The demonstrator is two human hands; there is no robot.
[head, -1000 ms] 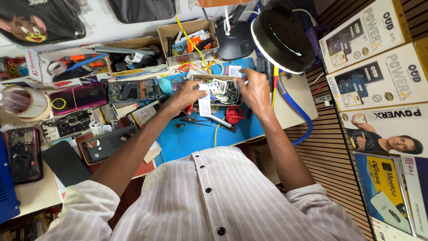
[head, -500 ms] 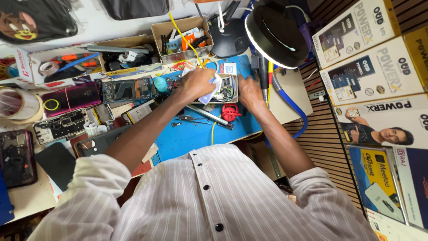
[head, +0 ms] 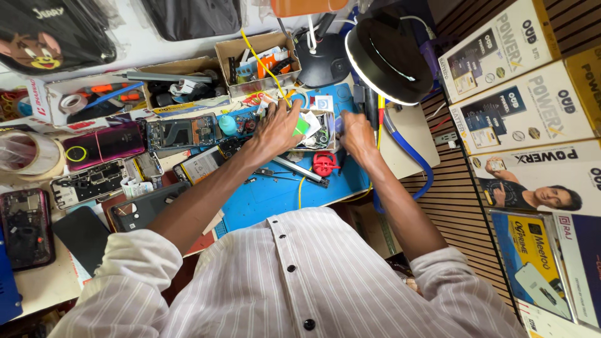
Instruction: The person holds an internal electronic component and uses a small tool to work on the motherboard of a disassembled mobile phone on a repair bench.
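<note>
We've got left hand (head: 275, 128) fingers spread over the small parts tray (head: 316, 130), right hand (head: 357, 133) curled just beside its right edge.

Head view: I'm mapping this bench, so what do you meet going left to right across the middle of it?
Roll of clear tape → magenta phone back → opened phone frame → left hand → small parts box → right hand → blue hose → stacked product boxes.
</note>
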